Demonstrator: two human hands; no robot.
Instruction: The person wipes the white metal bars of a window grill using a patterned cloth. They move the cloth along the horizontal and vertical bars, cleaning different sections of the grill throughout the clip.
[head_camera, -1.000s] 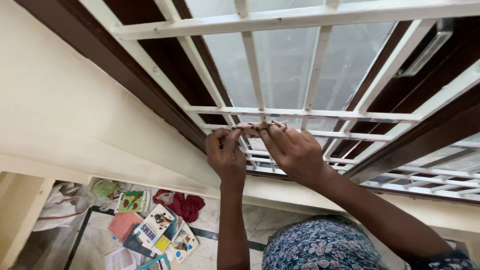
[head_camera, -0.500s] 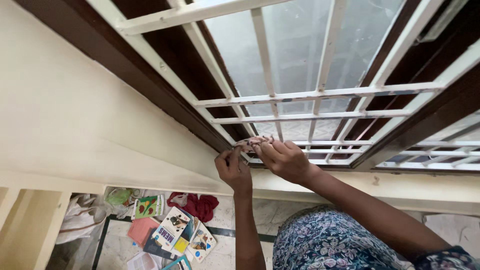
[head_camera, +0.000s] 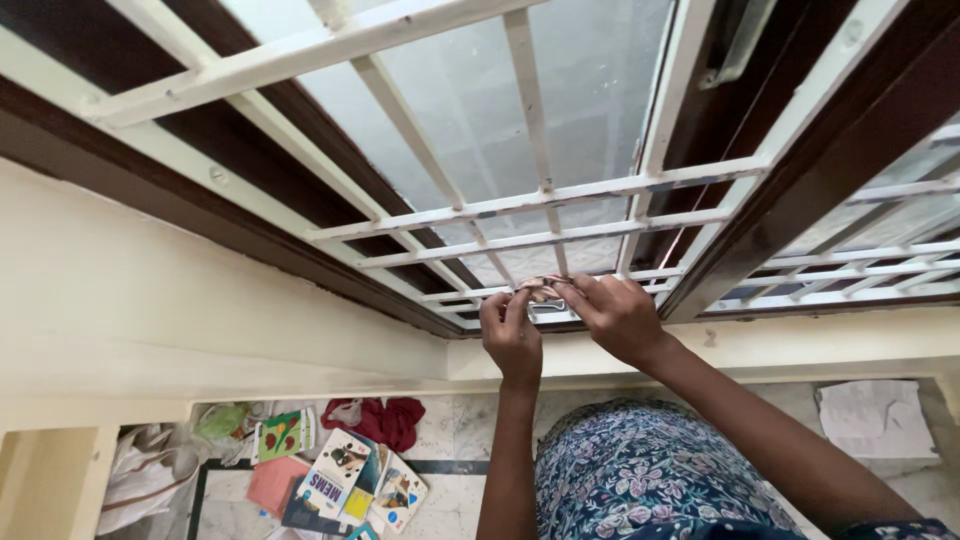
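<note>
My left hand (head_camera: 509, 330) and my right hand (head_camera: 617, 316) are both raised to the lower bars of a white metal window grille (head_camera: 560, 195). Between their fingertips they pinch a small crumpled cloth (head_camera: 541, 287), pinkish and brown, pressed against a low horizontal bar. The hands nearly touch each other over the cloth. Behind the grille is frosted glass in a dark brown wooden frame (head_camera: 330, 270). My patterned blue floral garment (head_camera: 640, 480) shows below my arms.
A cream wall and ledge (head_camera: 200, 330) run under the window. On the floor below lie several colourful books (head_camera: 345, 485), a red cloth (head_camera: 385, 420), a white bag (head_camera: 140, 480) and a sheet of paper (head_camera: 875, 420).
Both hands with the cloth have moved down the grille, from a higher horizontal bar to one near the bottom. The view has tilted, showing more of the upper window.
</note>
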